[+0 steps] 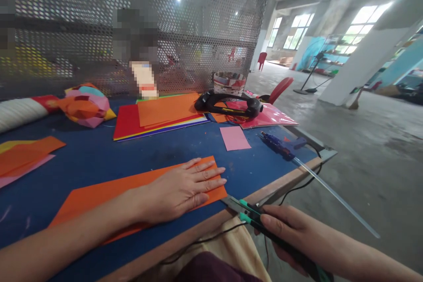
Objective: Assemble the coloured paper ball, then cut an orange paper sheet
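My left hand point(188, 185) lies flat on a long strip of orange paper point(109, 194), its fingers stretched toward the strip's right end. The paper rests on the blue tabletop point(185, 145) along the front edge. In my right hand point(287, 233) is a pair of scissors point(253, 213) with black and green handles. Their blades point left and their tips meet the lower right corner of the orange paper; whether the blades are apart is hard to make out. A small pink paper square point(235, 138) lies beyond my left fingertips.
A glue gun point(284, 145) with a long clear stick juts past the table's right edge. Stacked coloured sheets point(165, 112), a black tape dispenser-like object point(228, 103) and a woven basket point(229, 83) stand behind. A folded paper ball point(87, 105) and loose sheets point(26, 156) are left.
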The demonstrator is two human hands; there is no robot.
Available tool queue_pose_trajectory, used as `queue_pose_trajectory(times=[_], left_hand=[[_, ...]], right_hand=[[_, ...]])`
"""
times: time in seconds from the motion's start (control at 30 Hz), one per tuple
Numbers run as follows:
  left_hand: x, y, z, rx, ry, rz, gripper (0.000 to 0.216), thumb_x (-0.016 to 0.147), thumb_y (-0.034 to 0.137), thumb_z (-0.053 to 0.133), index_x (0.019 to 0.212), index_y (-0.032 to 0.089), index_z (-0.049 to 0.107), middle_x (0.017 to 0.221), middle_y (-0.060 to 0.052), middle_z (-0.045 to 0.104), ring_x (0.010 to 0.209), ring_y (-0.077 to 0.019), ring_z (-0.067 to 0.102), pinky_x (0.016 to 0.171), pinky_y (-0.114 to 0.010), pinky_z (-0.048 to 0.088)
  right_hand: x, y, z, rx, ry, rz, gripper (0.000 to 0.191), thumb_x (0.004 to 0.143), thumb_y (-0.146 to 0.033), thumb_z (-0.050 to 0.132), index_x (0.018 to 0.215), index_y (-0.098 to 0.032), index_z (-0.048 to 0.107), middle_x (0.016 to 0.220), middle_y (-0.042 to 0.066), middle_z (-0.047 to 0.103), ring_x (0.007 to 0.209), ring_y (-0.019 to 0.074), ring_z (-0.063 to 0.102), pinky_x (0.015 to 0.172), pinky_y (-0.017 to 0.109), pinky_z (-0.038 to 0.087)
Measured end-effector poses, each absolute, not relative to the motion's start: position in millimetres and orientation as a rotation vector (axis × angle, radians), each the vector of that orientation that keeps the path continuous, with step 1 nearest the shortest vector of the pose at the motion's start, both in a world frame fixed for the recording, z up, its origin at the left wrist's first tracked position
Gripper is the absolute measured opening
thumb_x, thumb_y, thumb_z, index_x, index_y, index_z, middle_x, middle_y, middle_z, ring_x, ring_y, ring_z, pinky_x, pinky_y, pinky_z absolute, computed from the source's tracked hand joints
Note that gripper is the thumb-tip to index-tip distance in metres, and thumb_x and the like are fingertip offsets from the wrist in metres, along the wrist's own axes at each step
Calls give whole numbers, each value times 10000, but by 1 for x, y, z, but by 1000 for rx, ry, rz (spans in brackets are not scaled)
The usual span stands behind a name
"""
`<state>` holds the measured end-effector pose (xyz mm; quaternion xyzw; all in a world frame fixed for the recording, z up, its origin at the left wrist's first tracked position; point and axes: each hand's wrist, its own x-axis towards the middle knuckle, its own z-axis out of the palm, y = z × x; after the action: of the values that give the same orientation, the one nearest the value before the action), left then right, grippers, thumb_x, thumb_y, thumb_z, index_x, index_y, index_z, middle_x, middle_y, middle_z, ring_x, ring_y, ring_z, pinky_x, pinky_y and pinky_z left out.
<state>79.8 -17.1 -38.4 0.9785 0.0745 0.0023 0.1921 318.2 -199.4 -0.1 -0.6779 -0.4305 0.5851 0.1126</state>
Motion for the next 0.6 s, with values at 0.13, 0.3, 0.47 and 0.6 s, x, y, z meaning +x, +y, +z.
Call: queue_pose_trajectory(times=[0.13, 0.3, 0.47, 0.6], left_hand=[[79, -16, -41, 2749, 187, 43, 470, 1016, 435, 278, 1483, 390, 239, 1576, 106, 205, 1485, -180, 110, 1219, -401, 33], [79, -18, -40, 2739, 206, 56, 470, 1016, 440, 269, 1481, 369, 260, 1576, 86, 223, 1485, -176, 118, 1215, -405, 48], [79, -21, -36, 2744, 247, 0, 481, 1016, 465, 240, 1484, 358, 254, 1583, 80, 201, 1488, -172, 98, 1209, -421, 34], [79, -20, -32, 2757, 232, -67, 481, 1016, 480, 212, 1487, 381, 228, 1589, 97, 174, 1489, -155, 77, 1208, -403, 38]], right_hand=[[312, -202, -1, -1987, -1272, 1698, 491, 899, -670, 379, 939, -192, 488, 639, -56, 497, 458, 35, 405, 418, 145, 324], [310, -205, -7, -1913, -1269, 1687, 509, 891, -689, 395, 957, -193, 488, 642, -65, 488, 464, 35, 394, 421, 156, 304], [308, -204, -11, -1876, -1329, 1619, 494, 911, -663, 389, 925, -181, 496, 628, -64, 494, 460, 32, 395, 424, 157, 308], [303, -204, -13, -1844, -1359, 1586, 466, 916, -649, 384, 830, -195, 446, 620, -57, 510, 434, 29, 397, 400, 153, 311]])
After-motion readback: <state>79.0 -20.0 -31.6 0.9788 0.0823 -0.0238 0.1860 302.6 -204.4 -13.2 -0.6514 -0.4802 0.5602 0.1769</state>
